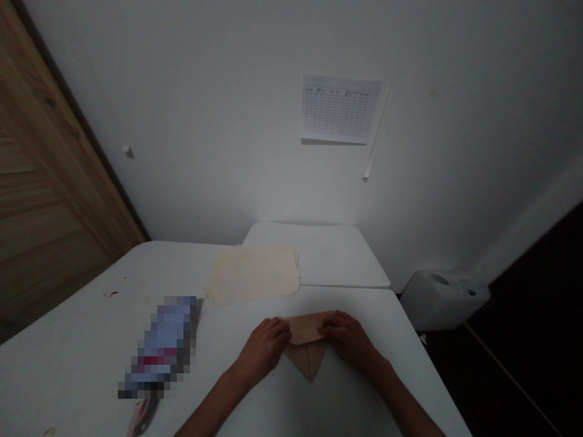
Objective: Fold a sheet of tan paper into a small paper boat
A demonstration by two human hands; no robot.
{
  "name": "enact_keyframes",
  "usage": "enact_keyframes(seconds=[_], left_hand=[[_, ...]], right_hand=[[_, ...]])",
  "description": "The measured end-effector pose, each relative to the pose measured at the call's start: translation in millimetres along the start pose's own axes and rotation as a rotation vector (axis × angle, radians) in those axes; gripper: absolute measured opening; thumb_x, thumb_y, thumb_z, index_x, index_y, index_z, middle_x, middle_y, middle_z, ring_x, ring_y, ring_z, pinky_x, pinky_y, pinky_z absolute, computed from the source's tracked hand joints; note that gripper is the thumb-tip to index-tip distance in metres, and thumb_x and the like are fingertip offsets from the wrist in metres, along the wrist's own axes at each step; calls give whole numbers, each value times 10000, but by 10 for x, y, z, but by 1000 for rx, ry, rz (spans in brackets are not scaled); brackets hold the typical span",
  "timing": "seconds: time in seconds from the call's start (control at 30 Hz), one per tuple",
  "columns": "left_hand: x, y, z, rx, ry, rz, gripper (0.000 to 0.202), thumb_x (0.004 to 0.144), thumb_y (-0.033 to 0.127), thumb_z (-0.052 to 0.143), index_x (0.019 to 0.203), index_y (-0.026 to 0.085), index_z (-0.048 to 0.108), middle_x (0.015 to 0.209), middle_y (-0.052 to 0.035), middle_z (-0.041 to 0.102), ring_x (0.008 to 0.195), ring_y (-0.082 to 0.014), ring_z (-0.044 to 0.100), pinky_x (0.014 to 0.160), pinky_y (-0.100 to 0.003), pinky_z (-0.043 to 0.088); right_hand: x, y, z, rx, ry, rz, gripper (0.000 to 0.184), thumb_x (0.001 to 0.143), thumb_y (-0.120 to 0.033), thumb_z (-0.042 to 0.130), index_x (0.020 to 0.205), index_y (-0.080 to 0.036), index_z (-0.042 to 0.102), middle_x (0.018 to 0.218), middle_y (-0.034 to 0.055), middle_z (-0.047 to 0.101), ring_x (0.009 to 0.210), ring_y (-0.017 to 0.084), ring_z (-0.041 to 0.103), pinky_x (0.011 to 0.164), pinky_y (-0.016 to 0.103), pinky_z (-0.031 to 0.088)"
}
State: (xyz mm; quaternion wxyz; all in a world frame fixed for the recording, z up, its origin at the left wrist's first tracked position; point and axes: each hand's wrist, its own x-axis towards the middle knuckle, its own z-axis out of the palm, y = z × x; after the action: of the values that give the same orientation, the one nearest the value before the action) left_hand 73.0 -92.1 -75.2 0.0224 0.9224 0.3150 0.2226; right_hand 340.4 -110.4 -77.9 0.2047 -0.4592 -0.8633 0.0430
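Note:
A piece of brown paper [306,328], folded with a flat band along the top and a triangular point toward me, lies at the front of the white table. My left hand [268,341] grips the left end of its band with curled fingers. At the right end, my right hand [345,334] has its fingers closed on the paper in the same way. A crease or seam runs down the middle of the triangle. The fingertips partly cover both ends of the band.
Cream paper sheets [255,274] lie behind the hands, beside a white board [325,252] against the wall. A blurred bluish item [161,346] rests at left, with a pink strap-like piece [140,414] below. A whitish plastic container [441,300] stands beyond the right edge.

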Motion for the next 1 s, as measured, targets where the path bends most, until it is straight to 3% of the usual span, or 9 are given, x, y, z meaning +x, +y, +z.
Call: enact_keyframes(seconds=[0.23,0.47,1.0], left_hand=[[-74,94,82,116,-52,49,253,841,41,555,1075,104,630,1159,-138,619,1129,-281,521,989,-421,461],[-135,104,164,133,-41,43,293,873,28,497,1108,147,625,1171,-113,626,1141,-271,559,971,-433,502],[-173,124,200,213,-173,69,348,854,-3,486,1150,126,614,1209,-141,643,1137,-270,585,958,-401,500]], right_hand=[[-54,-51,79,-203,25,-62,218,895,-150,584,1085,-218,667,1044,74,665,1022,234,558,926,373,423],[8,-296,118,-247,-25,-189,278,917,-181,585,1195,-181,592,1133,75,651,966,214,580,897,345,442],[-20,-319,247,-150,2,-126,265,914,-171,587,1172,-217,630,1227,42,647,1077,205,585,931,317,470]])
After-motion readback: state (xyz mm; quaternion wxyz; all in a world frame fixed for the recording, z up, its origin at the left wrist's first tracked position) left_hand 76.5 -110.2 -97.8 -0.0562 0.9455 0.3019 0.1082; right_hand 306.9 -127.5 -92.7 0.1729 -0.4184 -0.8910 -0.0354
